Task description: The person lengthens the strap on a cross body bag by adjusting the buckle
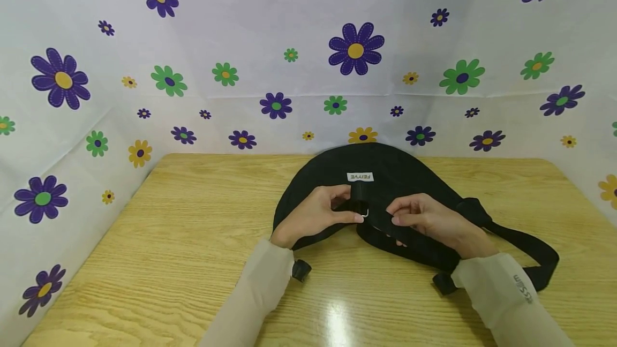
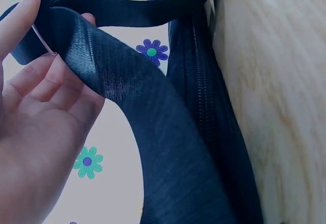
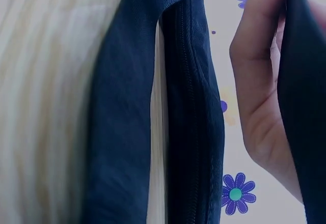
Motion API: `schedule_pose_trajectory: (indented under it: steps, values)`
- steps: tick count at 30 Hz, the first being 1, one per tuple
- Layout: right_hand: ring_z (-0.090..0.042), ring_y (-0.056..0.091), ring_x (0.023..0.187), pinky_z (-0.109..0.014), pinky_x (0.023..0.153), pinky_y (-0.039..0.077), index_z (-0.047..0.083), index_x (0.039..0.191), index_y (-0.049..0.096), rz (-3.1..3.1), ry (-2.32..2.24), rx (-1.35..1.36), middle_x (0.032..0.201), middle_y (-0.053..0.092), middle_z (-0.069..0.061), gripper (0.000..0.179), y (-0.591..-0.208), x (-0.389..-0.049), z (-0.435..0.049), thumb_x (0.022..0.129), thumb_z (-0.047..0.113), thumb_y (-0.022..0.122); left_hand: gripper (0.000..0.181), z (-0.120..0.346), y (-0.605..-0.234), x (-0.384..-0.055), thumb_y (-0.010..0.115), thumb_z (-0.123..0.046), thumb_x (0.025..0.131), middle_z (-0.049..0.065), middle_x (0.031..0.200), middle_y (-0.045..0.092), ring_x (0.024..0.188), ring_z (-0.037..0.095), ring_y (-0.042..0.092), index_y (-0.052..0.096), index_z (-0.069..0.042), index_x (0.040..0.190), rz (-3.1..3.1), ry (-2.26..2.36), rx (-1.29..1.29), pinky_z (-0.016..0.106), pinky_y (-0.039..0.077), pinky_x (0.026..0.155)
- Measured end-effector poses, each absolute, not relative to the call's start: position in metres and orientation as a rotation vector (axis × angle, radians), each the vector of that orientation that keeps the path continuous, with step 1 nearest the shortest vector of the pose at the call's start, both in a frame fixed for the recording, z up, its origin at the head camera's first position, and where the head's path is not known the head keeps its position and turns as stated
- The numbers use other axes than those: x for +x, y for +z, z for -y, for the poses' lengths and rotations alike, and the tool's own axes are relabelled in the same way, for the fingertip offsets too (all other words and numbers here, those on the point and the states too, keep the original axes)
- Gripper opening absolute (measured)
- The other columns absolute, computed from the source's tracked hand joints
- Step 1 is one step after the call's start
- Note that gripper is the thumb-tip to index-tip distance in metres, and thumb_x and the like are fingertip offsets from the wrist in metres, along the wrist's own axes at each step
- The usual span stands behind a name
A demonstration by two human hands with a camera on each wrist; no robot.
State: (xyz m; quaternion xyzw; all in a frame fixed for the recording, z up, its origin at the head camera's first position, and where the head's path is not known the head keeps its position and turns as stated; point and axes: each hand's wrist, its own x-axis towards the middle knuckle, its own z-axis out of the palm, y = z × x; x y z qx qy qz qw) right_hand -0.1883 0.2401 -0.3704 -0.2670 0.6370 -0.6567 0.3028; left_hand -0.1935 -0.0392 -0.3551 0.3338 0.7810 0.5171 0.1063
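A black half-moon bag [image 1: 313,181] lies on the table, its white label [image 1: 360,176] upside down in the head view. My left hand [image 1: 315,213] pinches a thin metal ring [image 2: 45,42] together with the black webbing looped through it, thumb and fingers on either side. To the right, my right hand [image 1: 434,224] pinches a length of black strap [image 1: 414,245] between thumb and fingertips. The left wrist view has the broad strap [image 2: 153,117] running down from the ring. Close to the right hand, a zipper [image 3: 186,76] runs along the bag's edge.
At the bag's right end, another strap [image 1: 525,242] curls over the wooden table [image 1: 193,240]. Two black strap ends or buckles show near the wrists, one by the left sleeve [image 1: 270,266]. A flower-print cloth [image 1: 289,25] hangs behind the table.
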Motion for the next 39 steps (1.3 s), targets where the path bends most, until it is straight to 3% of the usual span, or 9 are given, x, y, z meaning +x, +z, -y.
schedule_pose_trajectory:
  steps: [3, 16, 29, 39]
  values:
    - [-0.016, 0.068, 0.071, -0.030, 0.070, 0.058, 0.006, 0.107, 0.066, -1.693, -1.740, -0.724, 0.089, 0.073, -0.003, 0.021, -0.370, -0.189, -0.240, 0.102, -0.006, 0.050, 0.017, 0.039, -0.355, -0.193, 0.077, -0.013, 0.092, 0.002, 0.090, 0.059, 0.076, 0.012, 0.050, 0.064, -0.004, 0.098, -2.307, 1.517, 0.982, 0.023, 0.041, 0.071]
    - [-0.014, 0.066, 0.068, -0.029, 0.068, 0.058, 0.005, 0.104, 0.067, -1.754, -1.784, -0.790, 0.088, 0.072, -0.004, 0.022, -0.365, -0.184, -0.229, 0.101, -0.008, 0.050, 0.023, 0.025, -0.364, -0.188, 0.077, -0.009, 0.092, 0.003, 0.101, 0.073, 0.084, 0.006, 0.062, 0.070, 0.000, 0.112, -2.190, 1.538, 0.996, 0.021, 0.046, 0.076]
    - [-0.018, 0.069, 0.073, -0.032, 0.074, 0.059, 0.004, 0.104, 0.063, -1.780, -1.746, -0.693, 0.090, 0.073, -0.006, 0.013, -0.362, -0.183, -0.227, 0.101, -0.004, 0.054, 0.023, 0.025, -0.361, -0.187, 0.077, -0.009, 0.092, 0.000, 0.095, 0.072, 0.076, 0.005, 0.055, 0.070, -0.002, 0.113, -2.237, 1.494, 1.040, 0.021, 0.041, 0.069]
    - [-0.017, 0.070, 0.071, -0.033, 0.075, 0.059, 0.000, 0.104, 0.065, -1.830, -1.685, -0.793, 0.088, 0.074, -0.006, 0.014, -0.364, -0.185, -0.229, 0.103, -0.003, 0.051, 0.024, 0.026, -0.360, -0.187, 0.077, -0.008, 0.092, 0.003, 0.102, 0.073, 0.085, 0.006, 0.061, 0.070, -0.001, 0.114, -2.221, 1.527, 1.001, 0.021, 0.046, 0.077]
